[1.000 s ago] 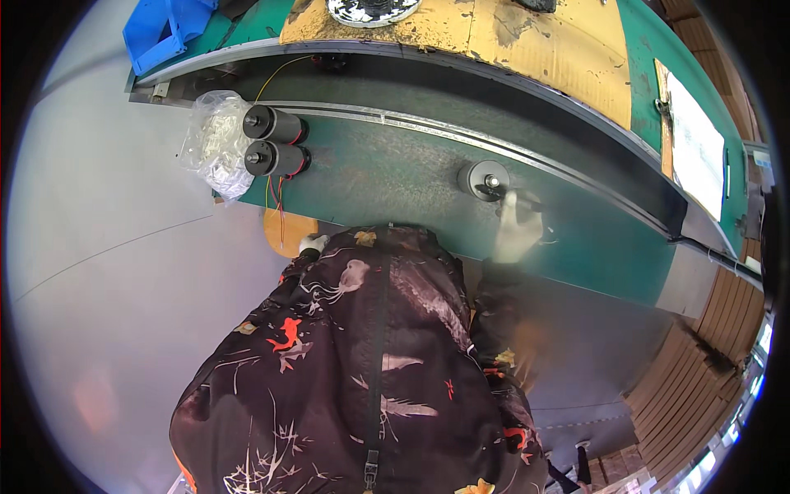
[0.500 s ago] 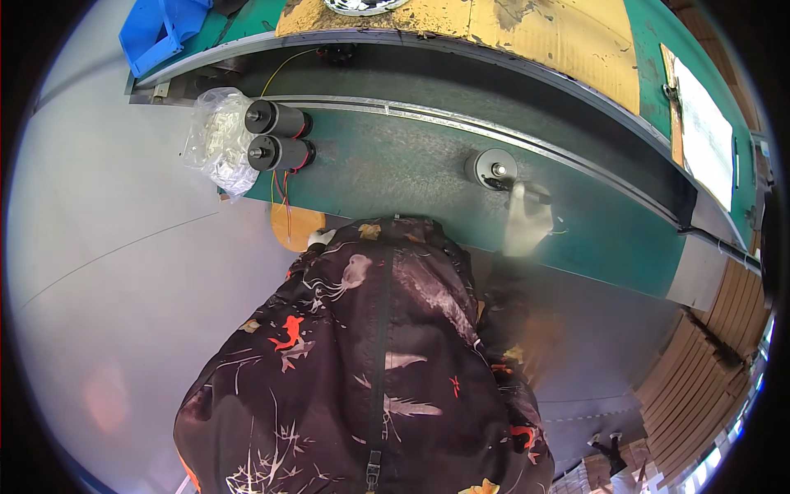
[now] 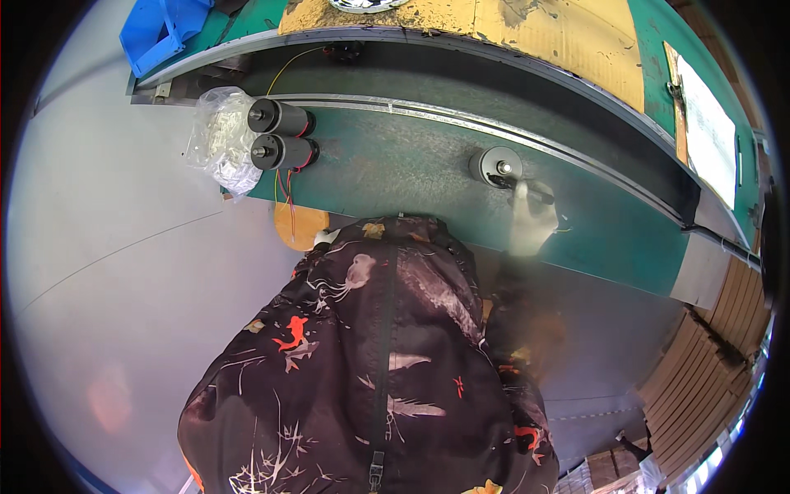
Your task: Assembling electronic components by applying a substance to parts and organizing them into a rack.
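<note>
My right hand (image 3: 533, 224), in a white glove and slightly blurred, is closed around a dark pen-like tool (image 3: 538, 196). The tool's black tip reaches the front face of a grey cylindrical motor (image 3: 485, 167), beside its silver shaft. That motor rests on the green bench top (image 3: 395, 173). Of my left hand (image 3: 326, 238) only a small pale patch shows at the bench's near edge; my dark patterned jacket hides the fingers. Two more motors (image 3: 280, 118) with red and yellow wires lie side by side, farther left.
A clear plastic bag (image 3: 224, 140) of small pale pieces sits beside the two motors. Behind the metal rail (image 3: 461, 119) runs a dark channel. Beyond it are stained yellow cardboard (image 3: 559, 49), a clipboard with paper (image 3: 706, 123) and a blue bin (image 3: 164, 33). An orange round stool seat (image 3: 298, 226) shows below.
The whole bench has shifted very slightly to the right in view. My right hand and the dark tool stay at the motor's face, with hardly any movement.
</note>
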The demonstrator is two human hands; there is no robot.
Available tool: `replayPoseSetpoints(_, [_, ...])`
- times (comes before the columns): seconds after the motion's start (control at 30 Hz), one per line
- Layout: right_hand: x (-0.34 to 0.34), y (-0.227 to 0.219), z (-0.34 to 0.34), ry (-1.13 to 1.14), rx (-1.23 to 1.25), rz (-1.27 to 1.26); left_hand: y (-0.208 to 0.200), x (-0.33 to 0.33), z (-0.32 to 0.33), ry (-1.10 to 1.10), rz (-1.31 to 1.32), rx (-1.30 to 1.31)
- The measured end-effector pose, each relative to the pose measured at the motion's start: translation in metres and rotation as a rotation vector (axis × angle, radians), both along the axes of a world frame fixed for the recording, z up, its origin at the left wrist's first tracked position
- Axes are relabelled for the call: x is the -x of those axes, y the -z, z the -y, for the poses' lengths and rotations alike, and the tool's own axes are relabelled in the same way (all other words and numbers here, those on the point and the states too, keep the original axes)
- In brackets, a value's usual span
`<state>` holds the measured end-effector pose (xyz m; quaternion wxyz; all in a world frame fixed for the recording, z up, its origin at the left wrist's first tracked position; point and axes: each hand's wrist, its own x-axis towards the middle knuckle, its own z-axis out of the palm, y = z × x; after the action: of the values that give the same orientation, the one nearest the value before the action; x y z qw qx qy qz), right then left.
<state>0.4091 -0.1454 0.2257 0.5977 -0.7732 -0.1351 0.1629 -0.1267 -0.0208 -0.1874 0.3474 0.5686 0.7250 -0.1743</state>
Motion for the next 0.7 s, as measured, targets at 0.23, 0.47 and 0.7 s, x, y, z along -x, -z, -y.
replayPoseSetpoints(0.23, [-0.007, -0.006, -0.001, -0.048, 0.077, 0.159, -0.004, 0.001, -0.003, -0.029, 0.076, -0.04])
replayPoseSetpoints(0.47, [-0.027, -0.103, -0.042, -0.059, -0.212, 0.295, -0.077, -0.038, -0.002, -0.091, 0.07, -0.004])
replayPoseSetpoints(0.7, [-0.029, -0.193, -0.17, -0.236, -0.377, 0.336, -0.117, -0.079, -0.001, -0.109, 0.06, -0.009])
